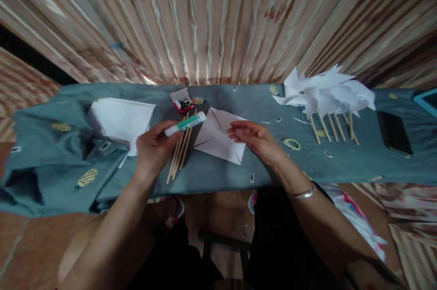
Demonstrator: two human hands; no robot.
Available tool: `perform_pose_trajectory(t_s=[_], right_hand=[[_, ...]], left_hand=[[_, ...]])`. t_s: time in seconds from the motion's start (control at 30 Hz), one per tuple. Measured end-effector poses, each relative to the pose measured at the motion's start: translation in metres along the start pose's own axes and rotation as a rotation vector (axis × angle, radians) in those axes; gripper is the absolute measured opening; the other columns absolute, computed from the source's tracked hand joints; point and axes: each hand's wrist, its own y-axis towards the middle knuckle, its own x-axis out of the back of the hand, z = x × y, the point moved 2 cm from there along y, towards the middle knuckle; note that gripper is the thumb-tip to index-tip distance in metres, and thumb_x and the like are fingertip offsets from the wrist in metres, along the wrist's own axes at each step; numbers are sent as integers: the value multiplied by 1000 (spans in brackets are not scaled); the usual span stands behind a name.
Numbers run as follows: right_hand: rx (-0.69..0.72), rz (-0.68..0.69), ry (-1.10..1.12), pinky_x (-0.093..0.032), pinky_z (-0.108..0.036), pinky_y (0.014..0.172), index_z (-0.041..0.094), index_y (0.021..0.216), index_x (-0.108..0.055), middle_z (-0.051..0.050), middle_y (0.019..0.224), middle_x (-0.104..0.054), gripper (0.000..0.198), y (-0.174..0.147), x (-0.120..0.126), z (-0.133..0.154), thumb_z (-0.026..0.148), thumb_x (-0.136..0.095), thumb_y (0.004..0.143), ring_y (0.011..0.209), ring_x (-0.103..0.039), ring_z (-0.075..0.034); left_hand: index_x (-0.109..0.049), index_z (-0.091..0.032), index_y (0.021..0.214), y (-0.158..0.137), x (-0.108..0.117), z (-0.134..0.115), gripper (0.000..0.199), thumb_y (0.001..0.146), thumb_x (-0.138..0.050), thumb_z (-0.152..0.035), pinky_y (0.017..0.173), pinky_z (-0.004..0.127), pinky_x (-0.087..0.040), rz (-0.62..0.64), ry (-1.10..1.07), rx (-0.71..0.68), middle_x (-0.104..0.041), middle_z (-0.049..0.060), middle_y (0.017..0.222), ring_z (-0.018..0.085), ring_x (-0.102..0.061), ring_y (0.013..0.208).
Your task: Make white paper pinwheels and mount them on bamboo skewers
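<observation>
My left hand point(155, 146) is closed around a green and white glue stick point(186, 124), held tilted above the cloth. Over the right part of a square white paper sheet point(213, 137) hovers my right hand point(254, 137), its fingers stretched out and nothing in them. Dark slits run in from the corners of the sheet. Between my left hand and the sheet lie several thin wooden sticks point(178, 155), partly behind the glue stick. Just beyond them stands a small red box point(183, 104) with its lid up and small dark metal pieces inside.
A stack of white paper point(121, 119) lies at the left. Finished paper pinwheels point(327, 92) on wooden sticks are piled at the right, near scissors with yellow-green handles point(292, 144) and a black phone point(394, 133). A patterned curtain point(211, 30) hangs behind the table.
</observation>
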Motion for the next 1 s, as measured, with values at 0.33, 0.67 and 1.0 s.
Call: perform_pose_trajectory(t_s=[0.33, 0.67, 1.0], right_hand=[[286, 24, -899, -53, -40, 84, 20, 101, -77, -8, 104, -78, 21, -8, 31, 2, 25, -61, 89, 88, -71, -22], [441, 107, -1090, -50, -46, 102, 22, 107, -76, -10, 125, -70, 28, -22, 26, -7, 16, -53, 93, 112, -66, -26], [417, 122, -1059, -50, -45, 104, 21, 109, -75, -9, 125, -70, 27, -21, 29, -5, 17, -52, 94, 114, -66, -24]], left_hand=[[-69, -26, 109, 14, 38, 18, 26, 86, -67, -39, 95, 53, -47, 113, 660, -380, -71, 4, 107, 35, -58, 114], [-69, -15, 110, -47, -75, -14, 20, 91, -62, -18, 91, 48, -56, 564, 595, -838, -72, 13, 109, 30, -64, 105], [-71, -12, 97, -45, -85, -12, 18, 97, -53, -16, 80, 38, -58, 518, 587, -896, -74, 10, 93, 25, -66, 88]])
